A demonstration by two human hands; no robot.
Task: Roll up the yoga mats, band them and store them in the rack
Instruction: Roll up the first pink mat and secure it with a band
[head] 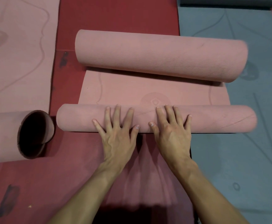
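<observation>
Pink yoga mat (154, 92) lies on the red floor (115, 18) straight ahead, with a short flat strip showing a faint printed emblem. Its near end is wound into a slim near roll (221, 122) with a wavy ribbed outside. The strip runs away to the foot of a thicker far roll (161, 57) that lies slightly askew. Both hands rest side by side on the near roll, the left hand (117, 131) and right hand (172, 131) flat, fingers straight and spread, gripping nothing. The right ends of both rolls overlap a grey mat (245, 143) spread flat, whose far end is curled into a grey roll (229, 2). Just left of the near roll lies a loosely wound pink tube (2, 135), its hollow end close to the roll's end. Beyond it, another pink mat (18, 62) lies flat. Dark scuffs (64, 59) mark the floor.
</observation>
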